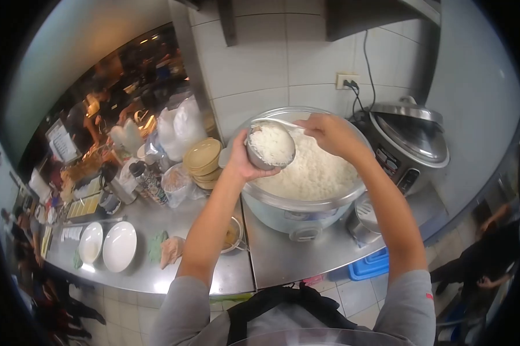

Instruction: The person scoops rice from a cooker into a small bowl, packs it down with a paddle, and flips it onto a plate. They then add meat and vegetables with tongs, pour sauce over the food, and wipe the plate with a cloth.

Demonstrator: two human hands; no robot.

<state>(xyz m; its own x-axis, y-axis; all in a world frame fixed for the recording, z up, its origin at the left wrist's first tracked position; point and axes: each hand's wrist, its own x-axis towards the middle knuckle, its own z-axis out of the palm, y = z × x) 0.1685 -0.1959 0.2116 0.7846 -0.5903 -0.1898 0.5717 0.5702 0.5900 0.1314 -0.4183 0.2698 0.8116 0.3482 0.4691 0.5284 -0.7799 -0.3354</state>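
Note:
My left hand (244,160) is wrapped round a small metal bowl (260,160), tilted and heaped with white rice. In my right hand (323,134) is a white rice paddle (278,121), its blade at the bowl's far rim, against the rice. Both hands are above a large rice cooker (283,216), which stands uncovered on the steel counter. Plenty of cooked rice (318,179) fills the cooker below them. Part of the paddle's handle is hidden by my right fingers.
Right of the cooker stand a second cooker (387,153) with a lid and a metal container (361,228). To the left are tan bowls (202,157), plastic bags (179,127), bottles and white dishes (120,247). A blue tub (369,266) sits below. People are at both sides.

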